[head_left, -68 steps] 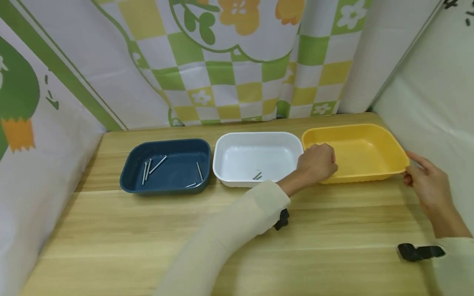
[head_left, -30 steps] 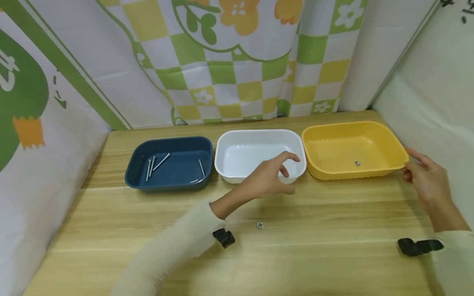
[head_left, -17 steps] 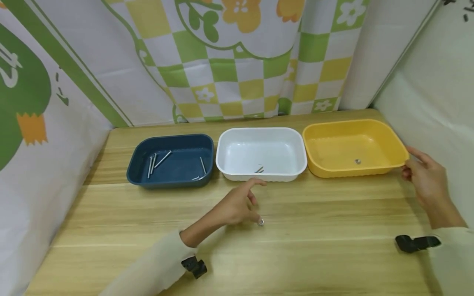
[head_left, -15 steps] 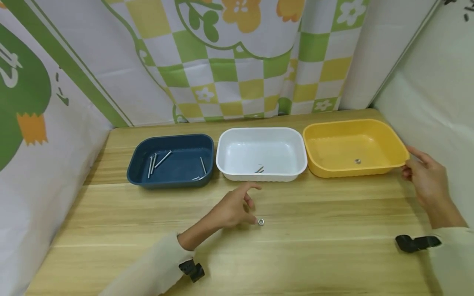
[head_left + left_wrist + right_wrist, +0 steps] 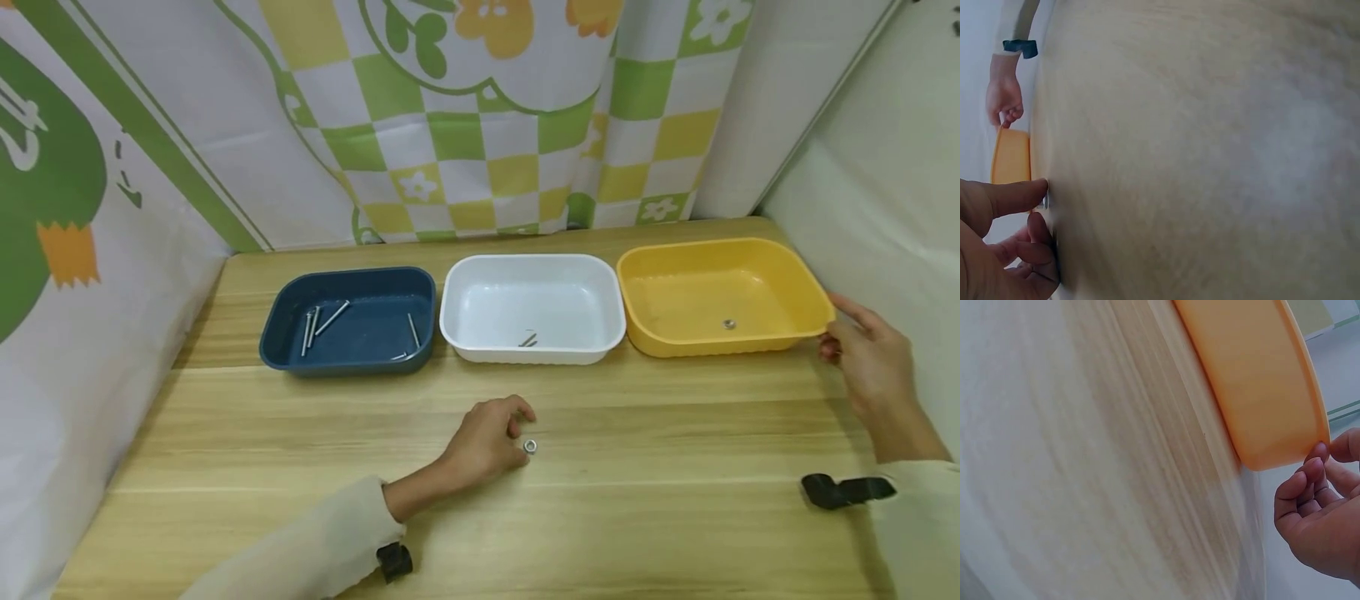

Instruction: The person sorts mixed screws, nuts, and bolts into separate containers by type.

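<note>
A small metal nut (image 5: 530,447) lies on the wooden table in front of the white tray (image 5: 532,354). My left hand (image 5: 483,446) is beside it, thumb tip next to the nut and index finger bent above it with a gap. In the left wrist view the nut (image 5: 1045,202) shows between thumb and index finger; whether the thumb touches it I cannot tell. My right hand (image 5: 873,358) pinches the right end of the yellow tray (image 5: 720,344) by its rim, as the right wrist view confirms. Inside that tray lies another nut (image 5: 728,324).
The dark blue tray (image 5: 352,367) at left holds several long bolts (image 5: 333,317). A few short metal pins (image 5: 528,340) lie in the white tray. The three trays form a row along the back of the table (image 5: 637,517), before a checked curtain (image 5: 517,175).
My left hand has come from over the yellow tray down to the nut on the table, its index finger lowering lately. A nut now lies in the yellow tray. The right hand keeps its hold.
</note>
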Motion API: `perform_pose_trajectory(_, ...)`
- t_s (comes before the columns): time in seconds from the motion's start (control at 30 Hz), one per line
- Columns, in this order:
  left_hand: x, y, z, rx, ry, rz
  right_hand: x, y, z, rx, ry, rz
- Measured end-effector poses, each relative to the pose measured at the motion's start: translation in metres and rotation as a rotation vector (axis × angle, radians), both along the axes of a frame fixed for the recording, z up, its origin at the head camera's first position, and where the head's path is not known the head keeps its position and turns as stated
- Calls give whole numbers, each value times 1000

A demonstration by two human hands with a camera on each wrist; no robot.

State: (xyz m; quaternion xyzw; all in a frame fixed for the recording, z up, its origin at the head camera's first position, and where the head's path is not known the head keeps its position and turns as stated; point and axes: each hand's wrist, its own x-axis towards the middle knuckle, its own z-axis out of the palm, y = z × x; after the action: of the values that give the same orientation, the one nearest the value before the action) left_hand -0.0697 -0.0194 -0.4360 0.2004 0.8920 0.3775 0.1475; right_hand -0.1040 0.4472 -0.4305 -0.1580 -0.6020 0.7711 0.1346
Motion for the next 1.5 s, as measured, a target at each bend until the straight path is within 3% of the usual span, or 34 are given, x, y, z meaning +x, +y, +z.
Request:
perform_pose_trajectory(0.1, -1, 5, -1, 9, 11, -4, -1, 2, 2, -57, 16, 22)
perform_pose_trajectory(0.37, -6, 14, -3, 32, 44, -23, -2, 6, 5, -58, 34, 22)
perform_pose_trajectory(0.63, -8, 20, -3, 4, 99, 14, -2, 7, 4, -95, 50, 4)
perform_pose_trajectory(0.77, -15, 26, 6, 25, 118, 14, -2, 10, 3, -101, 59, -5)
perform_pose_trajectory(1.03, -33, 49, 32, 153, 111, -24, -1, 9, -3, -132, 75, 18)
perform_pose_trajectory(1.27, -50, 81, 52, 117, 168, -89, 4, 5, -8, -163, 84, 43)
perform_pose_trajectory(1.5, -68, 115, 63, 137, 190, -105, 4, 3, -6, -153, 103, 63)
